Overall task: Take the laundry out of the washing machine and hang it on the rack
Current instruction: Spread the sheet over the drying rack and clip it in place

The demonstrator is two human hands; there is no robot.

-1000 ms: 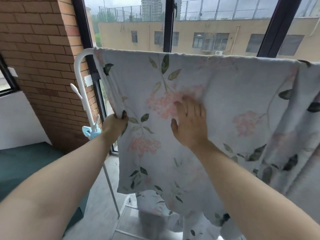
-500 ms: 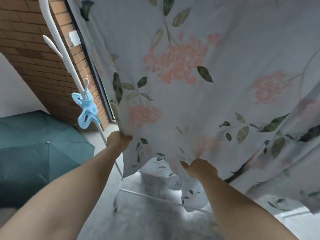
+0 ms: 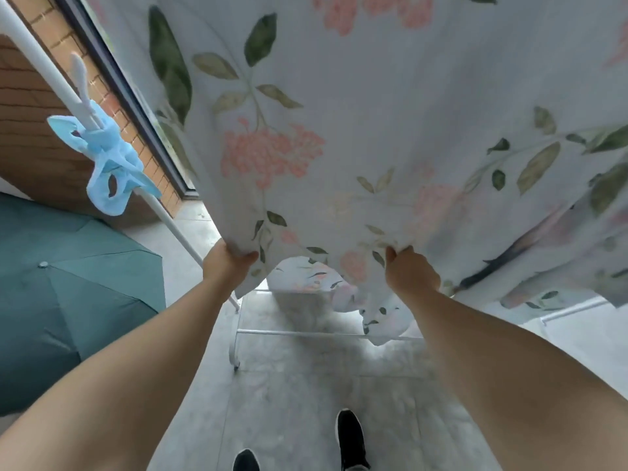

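A large white sheet (image 3: 373, 130) printed with pink flowers and green leaves hangs down from the white drying rack (image 3: 40, 73) and fills the upper view. My left hand (image 3: 226, 263) grips its lower left corner. My right hand (image 3: 409, 270) pinches the bottom hem further right. Both hands hold the hem taut, just above the rack's low crossbar (image 3: 306, 332). More of the same fabric hangs behind, near the floor. The rack's top bar is out of view.
Light blue clothes pegs (image 3: 108, 164) are clipped on the rack's slanted left pole. An open teal umbrella (image 3: 61, 294) lies on the floor at left. A brick wall (image 3: 30, 137) and dark window frame (image 3: 129, 96) stand behind. My black shoes (image 3: 350, 440) stand on grey floor.
Both hands slid down the sheet from its middle to the bottom hem and closed on it. The view tilted down from the window to the floor and my shoes.
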